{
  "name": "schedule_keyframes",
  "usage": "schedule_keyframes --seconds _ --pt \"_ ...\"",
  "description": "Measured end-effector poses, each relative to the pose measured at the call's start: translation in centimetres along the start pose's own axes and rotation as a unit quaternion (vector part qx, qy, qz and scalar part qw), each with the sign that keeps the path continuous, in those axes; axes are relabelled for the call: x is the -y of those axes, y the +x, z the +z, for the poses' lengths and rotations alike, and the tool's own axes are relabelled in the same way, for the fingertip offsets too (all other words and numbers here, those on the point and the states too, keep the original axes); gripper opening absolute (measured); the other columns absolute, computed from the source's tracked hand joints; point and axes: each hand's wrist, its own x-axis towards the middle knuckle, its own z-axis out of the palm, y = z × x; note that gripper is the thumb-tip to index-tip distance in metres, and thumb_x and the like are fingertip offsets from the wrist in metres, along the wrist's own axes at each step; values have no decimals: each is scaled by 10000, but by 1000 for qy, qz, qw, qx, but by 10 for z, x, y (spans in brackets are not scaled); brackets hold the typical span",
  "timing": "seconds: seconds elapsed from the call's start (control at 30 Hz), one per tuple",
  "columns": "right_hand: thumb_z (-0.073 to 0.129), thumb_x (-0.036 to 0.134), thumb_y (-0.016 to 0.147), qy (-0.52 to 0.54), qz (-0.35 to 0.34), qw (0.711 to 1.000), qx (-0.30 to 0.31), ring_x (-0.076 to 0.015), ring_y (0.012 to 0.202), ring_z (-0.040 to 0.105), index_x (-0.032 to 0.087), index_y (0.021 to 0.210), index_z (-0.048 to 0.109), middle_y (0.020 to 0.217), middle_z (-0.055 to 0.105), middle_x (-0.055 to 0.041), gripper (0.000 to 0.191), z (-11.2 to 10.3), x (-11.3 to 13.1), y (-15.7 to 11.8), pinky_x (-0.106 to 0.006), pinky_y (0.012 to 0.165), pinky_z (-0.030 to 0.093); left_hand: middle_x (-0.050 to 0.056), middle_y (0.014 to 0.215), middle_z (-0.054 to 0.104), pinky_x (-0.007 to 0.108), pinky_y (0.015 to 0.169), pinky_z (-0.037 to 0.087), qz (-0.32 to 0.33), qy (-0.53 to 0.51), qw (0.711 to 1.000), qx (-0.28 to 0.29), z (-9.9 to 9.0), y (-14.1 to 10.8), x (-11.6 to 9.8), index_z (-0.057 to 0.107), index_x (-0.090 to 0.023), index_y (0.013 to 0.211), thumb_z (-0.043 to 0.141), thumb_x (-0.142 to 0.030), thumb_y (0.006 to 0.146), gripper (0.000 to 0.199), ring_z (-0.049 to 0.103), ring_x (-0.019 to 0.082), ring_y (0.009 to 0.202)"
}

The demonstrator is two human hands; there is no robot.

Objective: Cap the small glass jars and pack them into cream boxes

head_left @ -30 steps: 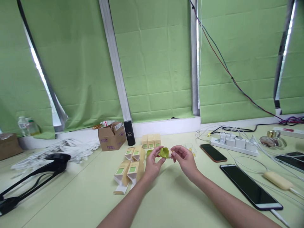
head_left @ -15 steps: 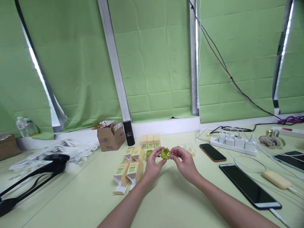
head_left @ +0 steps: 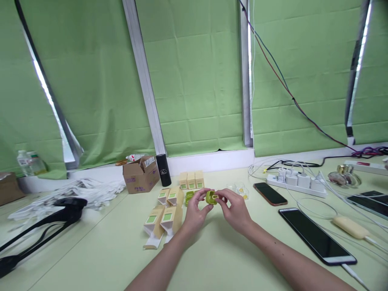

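Above the table, my left hand [head_left: 195, 215] is closed round a small olive-green case [head_left: 210, 197], with fingers behind it and thumb at its lower edge. The case's hollow side faces me. My right hand [head_left: 235, 209] meets it from the right, pinching a small pale piece [head_left: 215, 197] at its rim; the fingertips hide part of it. Just behind my left fingers lies another green case [head_left: 189, 195]. To the left stand several beige cartons [head_left: 167, 217] with green labels and hanging white flaps. Small closed beige cartons [head_left: 191, 180] line up farther back.
Behind my right hand is a clear plastic tray [head_left: 239, 189] with yellow bits. Phones [head_left: 317, 236], a power strip [head_left: 295, 185] and loose cables occupy the right. At the left are a cardboard box [head_left: 141, 178], a black cylinder [head_left: 163, 171], white cords [head_left: 69, 194] and a black frame [head_left: 57, 222].
My right fingers have shifted slightly over the case's right side, and the pale piece shows at a different angle. The case has turned a little. The whole view has moved slightly.
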Motion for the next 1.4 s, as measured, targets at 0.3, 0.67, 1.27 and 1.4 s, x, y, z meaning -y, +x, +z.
schedule_keyframes --seconds 0.3,0.67,1.27,1.4 --pt "555 129 939 -150 -69 986 -13 -209 813 570 196 983 673 870 599 -54 143 0 -2 -1 -325 684 432 87 1223 697 422 1055 450 11 9 1000 8 3 -3 -6 657 -226 1163 756 -162 760 420 618 264 1192" --pt "563 108 930 -175 -86 981 -11 -204 792 523 197 930 668 830 591 -45 138 3 -5 -2 -323 681 376 76 1210 709 435 1068 455 4 14 1000 9 4 -2 -3 671 -236 1156 762 -123 739 441 638 257 1177" --pt "552 121 928 -97 -86 992 8 -199 769 545 219 1006 662 797 615 -33 166 2 -10 -2 -320 669 431 75 1182 701 448 1070 473 -4 34 999 -1 0 1 -3 750 -240 1109 812 -133 676 451 643 259 1142" --pt "551 100 890 -38 -66 997 12 -213 824 606 230 1140 623 894 657 -52 291 -5 -10 0 -346 690 503 81 1176 682 440 1029 483 10 55 998 -31 -6 3 0 749 -259 1150 814 -196 707 453 621 256 1123"
